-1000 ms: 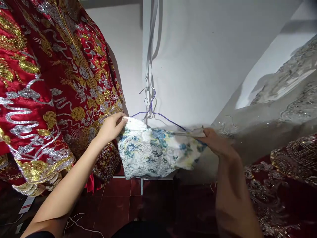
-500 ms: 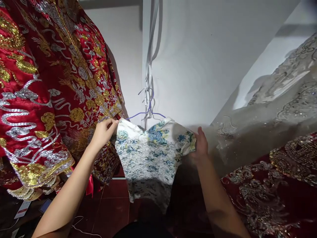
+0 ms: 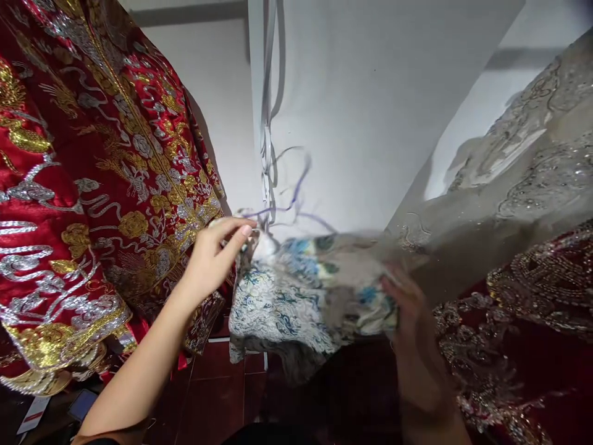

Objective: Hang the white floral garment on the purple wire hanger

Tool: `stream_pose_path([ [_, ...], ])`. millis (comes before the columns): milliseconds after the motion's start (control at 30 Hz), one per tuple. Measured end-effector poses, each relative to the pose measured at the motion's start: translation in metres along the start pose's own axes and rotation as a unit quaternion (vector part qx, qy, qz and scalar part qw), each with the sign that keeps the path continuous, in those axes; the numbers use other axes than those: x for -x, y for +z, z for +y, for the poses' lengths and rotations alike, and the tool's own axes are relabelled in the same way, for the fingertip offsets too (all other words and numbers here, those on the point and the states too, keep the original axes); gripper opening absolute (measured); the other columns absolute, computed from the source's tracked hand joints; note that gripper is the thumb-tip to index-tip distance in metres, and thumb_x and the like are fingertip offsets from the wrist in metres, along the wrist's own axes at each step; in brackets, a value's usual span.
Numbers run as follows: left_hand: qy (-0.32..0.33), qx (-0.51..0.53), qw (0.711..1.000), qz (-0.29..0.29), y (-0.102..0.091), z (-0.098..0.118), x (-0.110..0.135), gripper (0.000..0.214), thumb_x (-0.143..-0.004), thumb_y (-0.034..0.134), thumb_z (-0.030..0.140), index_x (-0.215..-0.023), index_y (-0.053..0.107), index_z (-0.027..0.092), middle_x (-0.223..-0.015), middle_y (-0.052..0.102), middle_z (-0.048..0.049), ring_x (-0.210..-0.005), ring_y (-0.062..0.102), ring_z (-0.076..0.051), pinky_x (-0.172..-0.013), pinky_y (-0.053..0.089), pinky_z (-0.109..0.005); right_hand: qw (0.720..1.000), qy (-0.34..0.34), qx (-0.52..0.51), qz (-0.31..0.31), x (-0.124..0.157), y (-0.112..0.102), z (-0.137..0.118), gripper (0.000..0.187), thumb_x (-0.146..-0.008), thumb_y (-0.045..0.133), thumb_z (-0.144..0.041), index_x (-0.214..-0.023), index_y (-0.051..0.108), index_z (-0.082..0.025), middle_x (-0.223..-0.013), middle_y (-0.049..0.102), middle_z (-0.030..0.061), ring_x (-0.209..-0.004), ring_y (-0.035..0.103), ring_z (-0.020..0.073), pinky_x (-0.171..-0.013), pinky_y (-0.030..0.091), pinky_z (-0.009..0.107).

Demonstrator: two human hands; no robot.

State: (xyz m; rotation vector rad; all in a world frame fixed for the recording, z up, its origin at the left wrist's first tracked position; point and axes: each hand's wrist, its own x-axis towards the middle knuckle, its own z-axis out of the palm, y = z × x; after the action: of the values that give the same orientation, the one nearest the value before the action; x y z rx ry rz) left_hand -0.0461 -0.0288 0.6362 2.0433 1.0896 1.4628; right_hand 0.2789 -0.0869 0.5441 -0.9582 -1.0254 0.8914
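Observation:
A white short-sleeved garment with blue and green floral print (image 3: pixel 278 303) hangs in front of me, its right part blurred by motion. Inside its neckline sits a thin purple hanger (image 3: pixel 299 188), the hook tilted to the right. My left hand (image 3: pixel 217 250) pinches the cloth at the left shoulder, close to the hanger's arm. At the right sleeve, my right hand (image 3: pixel 407 296) is closed on the fabric, smeared and in shadow. The garment's lower part is bunched and folds into the dark.
A red jacket embroidered in gold and silver (image 3: pixel 139 154) fills the left. White straps (image 3: pixel 267 111) hang along the pale wall (image 3: pixel 352 111). To the right are a beaded sheer gown (image 3: pixel 546 167) and a dark red beaded garment (image 3: pixel 519 334). Red tiles (image 3: pixel 213 395) cover the floor.
The right hand has pulled the sleeve rightward and down, stretching the garment sideways. The hanger has tilted and shifted right. My left hand has moved right, toward the neckline. The view has shifted slightly.

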Motion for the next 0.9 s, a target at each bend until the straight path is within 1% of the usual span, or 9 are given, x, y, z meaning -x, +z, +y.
stream_pose_path([
  [100, -0.159, 0.198, 0.964, -0.076, 0.024, -0.001, 0.025, 0.028, -0.093, 0.060, 0.041, -0.111, 0.068, 0.021, -0.102, 0.068, -0.0064, -0.096, 0.063, -0.019, -0.092, 0.049, -0.034, 0.973, 0.011, 0.129, -0.193, 0.038, 0.027, 0.006, 0.030, -0.080, 0.075, -0.040, -0.106, 0.074, -0.024, -0.096, 0.074, 0.0050, -0.083, 0.070, 0.0242, -0.072, 0.057, 0.032],
  [233, -0.341, 0.426, 0.835, -0.074, 0.028, -0.008, 0.067, 0.033, -0.090, 0.066, 0.035, -0.119, 0.057, 0.021, -0.083, 0.059, -0.0009, -0.068, 0.056, -0.010, -0.072, 0.051, -0.026, 0.864, -0.004, 0.179, -0.471, 0.048, 0.055, 0.010, 0.055, -0.072, 0.082, -0.048, -0.119, 0.070, -0.024, -0.118, 0.070, 0.0061, -0.106, 0.065, 0.0272, -0.096, 0.050, 0.035],
  [333, -0.400, 0.372, 0.812, -0.205, 0.003, -0.007, 0.089, 0.033, -0.091, 0.064, 0.038, -0.118, 0.053, 0.022, -0.069, 0.045, 0.0056, -0.048, 0.031, -0.004, -0.046, 0.033, -0.016, 0.883, -0.027, 0.200, -0.424, 0.028, 0.054, 0.021, 0.041, -0.089, 0.065, -0.046, -0.126, 0.066, -0.029, -0.130, 0.065, 0.0053, -0.122, 0.058, 0.0254, -0.108, 0.042, 0.040],
  [433, -0.359, 0.231, 0.842, -0.329, -0.023, -0.002, 0.097, 0.031, -0.094, 0.057, 0.046, -0.110, 0.057, 0.020, -0.065, 0.040, 0.0056, -0.050, 0.030, -0.006, -0.043, 0.024, -0.017, 0.914, -0.070, 0.294, -0.272, 0.007, 0.049, 0.041, 0.049, -0.092, 0.060, -0.043, -0.139, 0.054, -0.033, -0.146, 0.052, 0.0061, -0.136, 0.045, 0.0271, -0.113, 0.036, 0.044],
  [500, -0.309, 0.156, 0.875, -0.339, -0.034, -0.003, 0.095, 0.032, -0.097, 0.050, 0.047, -0.102, 0.062, 0.017, -0.064, 0.040, 0.0044, -0.054, 0.034, -0.008, -0.047, 0.028, -0.019, 0.909, -0.076, 0.324, -0.251, -0.001, 0.049, 0.056, 0.054, -0.088, 0.064, -0.045, -0.139, 0.054, -0.031, -0.147, 0.049, 0.0084, -0.136, 0.044, 0.0301, -0.108, 0.040, 0.044],
  [600, -0.237, 0.032, 0.934, -0.265, -0.041, -0.012, 0.083, 0.032, -0.097, 0.050, 0.045, -0.098, 0.065, 0.018, -0.060, 0.049, 0.0032, -0.056, 0.043, -0.010, -0.053, 0.035, -0.022, 0.902, -0.026, 0.296, -0.314, -0.011, 0.049, 0.070, 0.034, -0.092, 0.056, -0.050, -0.093, 0.072, -0.020, -0.096, 0.069, 0.0079, -0.092, 0.063, 0.0248, -0.077, 0.050, 0.033],
  [700, -0.121, -0.125, 0.982, -0.074, -0.042, -0.023, 0.067, 0.022, -0.092, 0.060, 0.039, -0.097, 0.067, 0.019, -0.078, 0.066, -0.0023, -0.073, 0.060, -0.016, -0.070, 0.046, -0.028, 0.920, 0.002, 0.250, -0.303, -0.033, 0.050, 0.065, 0.048, -0.092, 0.054, -0.053, -0.059, 0.055, -0.017, -0.056, 0.047, -0.0006, -0.056, 0.044, 0.0136, -0.053, 0.034, 0.026],
  [833, 0.102, -0.209, 0.952, 0.199, -0.033, -0.026, 0.064, 0.012, -0.084, 0.069, 0.024, -0.096, 0.068, 0.020, -0.098, 0.067, -0.0062, -0.097, 0.061, -0.021, -0.090, 0.047, -0.036, 0.964, -0.037, 0.199, -0.173, -0.076, 0.063, 0.031, 0.048, -0.086, 0.063, -0.054, -0.058, 0.046, -0.018, -0.055, 0.034, -0.0034, -0.053, 0.032, 0.0100, -0.051, 0.025, 0.025],
  [900, 0.158, -0.171, 0.941, 0.246, -0.019, -0.028, 0.074, 0.011, -0.083, 0.069, 0.017, -0.094, 0.067, 0.021, -0.087, 0.066, -0.0032, -0.085, 0.061, -0.018, -0.081, 0.048, -0.032, 0.976, -0.055, 0.167, -0.130, -0.092, 0.072, 0.015, 0.051, -0.084, 0.064, -0.054, -0.057, 0.040, -0.019, -0.056, 0.030, -0.0036, -0.054, 0.029, 0.0097, -0.051, 0.024, 0.025],
])
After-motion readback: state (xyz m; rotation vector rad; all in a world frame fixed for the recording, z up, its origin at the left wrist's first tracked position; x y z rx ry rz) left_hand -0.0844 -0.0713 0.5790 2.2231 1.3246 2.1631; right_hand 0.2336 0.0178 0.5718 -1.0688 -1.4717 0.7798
